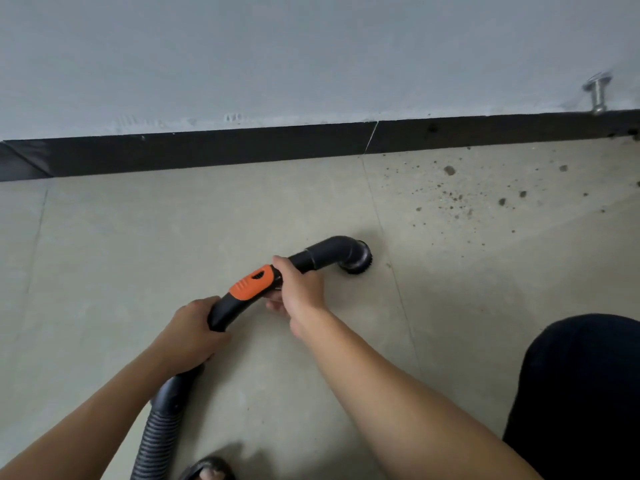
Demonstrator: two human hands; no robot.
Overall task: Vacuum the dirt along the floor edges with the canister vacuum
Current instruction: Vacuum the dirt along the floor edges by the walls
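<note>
Nearest you, at six o'clock in the view, the toe of a dark sandal [207,470] showed on the pale beige tiled floor [104,258]. Just beside it, at seven o'clock, the ribbed black vacuum hose [156,441] ran up toward your hands. Your dark-trousered knee [585,393] filled the four o'clock corner.

Your left hand [188,332] had its fingers clenched round the lower end of the curved black wand handle with the orange grip patch [251,282]. At one o'clock from it, your right hand [299,289] grasped the same handle just past the orange patch, fingers wrapped under the tube.

Beyond that hand, near the centre of the view, the black elbow nozzle with a round bristle brush [341,252] sat with its bristles down on the floor, close to a tile joint.

The scattered brown dirt crumbs and specks [460,199] lay at two o'clock from the nozzle, apart from the brush and reaching up to the black skirting board [207,150]. Above the skirting rose the pale grey wall [311,57], and a silver metal door stop [597,91] stuck out of it at two o'clock, far right.
</note>
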